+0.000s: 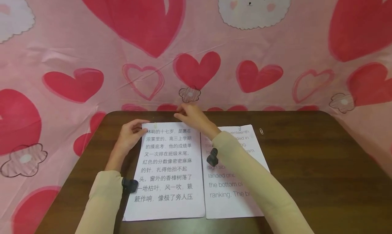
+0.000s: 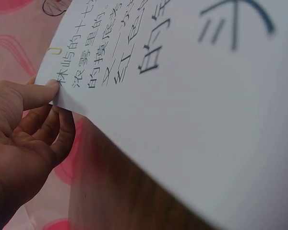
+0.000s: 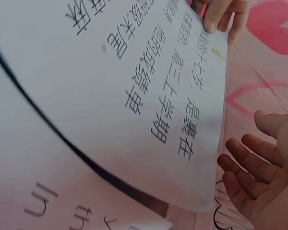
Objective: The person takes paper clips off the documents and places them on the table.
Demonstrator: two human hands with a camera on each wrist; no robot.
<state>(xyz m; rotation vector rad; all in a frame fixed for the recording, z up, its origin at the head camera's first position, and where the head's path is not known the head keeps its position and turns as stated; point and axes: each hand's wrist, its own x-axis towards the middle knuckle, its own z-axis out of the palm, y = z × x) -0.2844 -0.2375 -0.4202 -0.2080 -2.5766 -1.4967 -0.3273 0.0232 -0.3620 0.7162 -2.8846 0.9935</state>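
A white sheet with large Chinese print [image 1: 171, 166] lies on the left, a yellow paper clip [image 1: 155, 125] on its top edge. My left hand [image 1: 130, 135] pinches that sheet's top left corner; in the left wrist view the thumb [image 2: 38, 95] lies on the face and the other fingers are behind. Beyond the sheet's top edge is my right hand [image 1: 194, 116], its fingers loosely bent. The right wrist view shows this hand [image 3: 261, 167] apart from the paper and holding nothing. My right forearm crosses the sheet with English print [image 1: 232, 206], hiding part of its text.
A dark paper clip [image 1: 240, 128] sits at the top of the English sheet. Another paper clip [image 1: 261, 131] lies on the brown wooden table [image 1: 315, 172], right of the sheets. Behind the table hangs a pink cloth with hearts [image 1: 208, 40].
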